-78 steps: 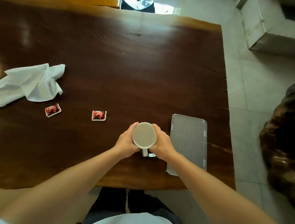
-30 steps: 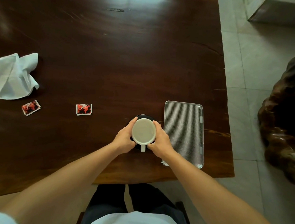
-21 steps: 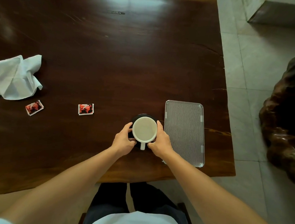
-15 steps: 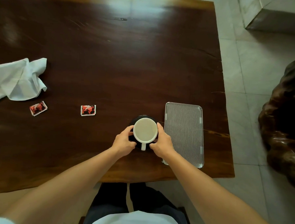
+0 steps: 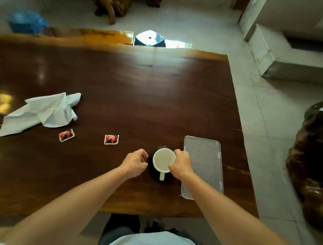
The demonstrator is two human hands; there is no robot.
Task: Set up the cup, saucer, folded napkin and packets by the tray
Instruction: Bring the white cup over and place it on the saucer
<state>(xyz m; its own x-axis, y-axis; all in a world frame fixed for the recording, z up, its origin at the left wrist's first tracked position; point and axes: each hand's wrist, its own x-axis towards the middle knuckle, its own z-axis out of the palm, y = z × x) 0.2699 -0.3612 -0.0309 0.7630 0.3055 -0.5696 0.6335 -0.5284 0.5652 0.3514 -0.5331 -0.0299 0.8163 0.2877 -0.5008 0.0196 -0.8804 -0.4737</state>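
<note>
A white cup (image 5: 163, 160) stands upright on a dark saucer (image 5: 150, 165), its handle pointing toward me, just left of the ribbed silver tray (image 5: 203, 166). My right hand (image 5: 181, 165) rests against the cup's right side, with fingers at the rim and thumb at the near side. My left hand (image 5: 135, 163) sits just left of the saucer, fingers loosely curled, holding nothing and apart from the cup. A crumpled white napkin (image 5: 42, 111) lies unfolded at the far left. Two red packets (image 5: 66, 135) (image 5: 111, 139) lie flat between the napkin and the cup.
All of this is on a dark wooden table (image 5: 139, 95); its near edge runs just below the tray. The tiled floor lies to the right, with a dark carved wooden lump (image 5: 314, 156) beside the table. A blue bag (image 5: 26, 22) is beyond the far edge.
My left hand has come off the cup and drawn slightly left. The cup stays on the saucer beside the tray. The view has tilted up, showing more of the table and room.
</note>
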